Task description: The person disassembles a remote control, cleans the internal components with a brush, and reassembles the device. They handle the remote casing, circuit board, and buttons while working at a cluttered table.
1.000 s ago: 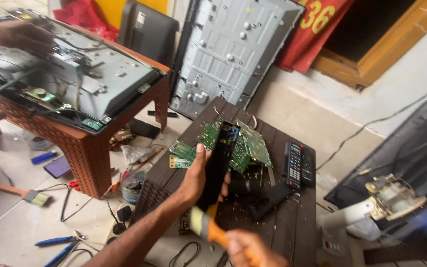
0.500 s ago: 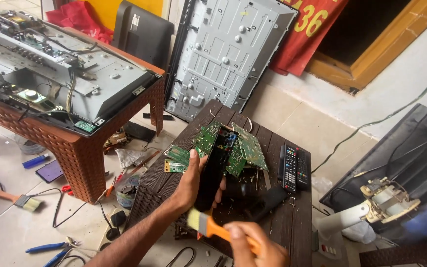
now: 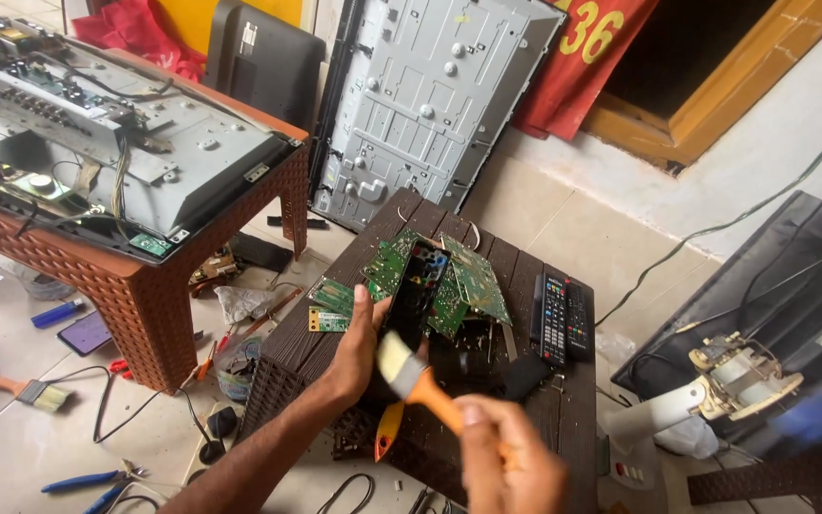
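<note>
My left hand (image 3: 359,345) grips a long black device (image 3: 413,295) by its near end and holds it tilted over the dark brown plastic table (image 3: 573,428). My right hand (image 3: 506,466) is closed on the orange handle of a paintbrush (image 3: 409,373), whose pale bristles touch the near end of the black device. Several green circuit boards (image 3: 468,276) lie on the table just beyond the device. Two black remote controls (image 3: 563,319) rest to their right.
An opened flat-screen chassis (image 3: 97,152) lies on a reddish-brown table (image 3: 154,305) at left. A grey metal back panel (image 3: 430,105) leans on the wall. Blue pliers (image 3: 88,478), another brush (image 3: 16,388), cables and a screwdriver (image 3: 387,430) litter the floor. A black screen (image 3: 792,295) lies at right.
The view has shifted slightly. My right hand has swung the paintbrush up from below the table's near edge, so its bristles now meet the near end of the black device.
</note>
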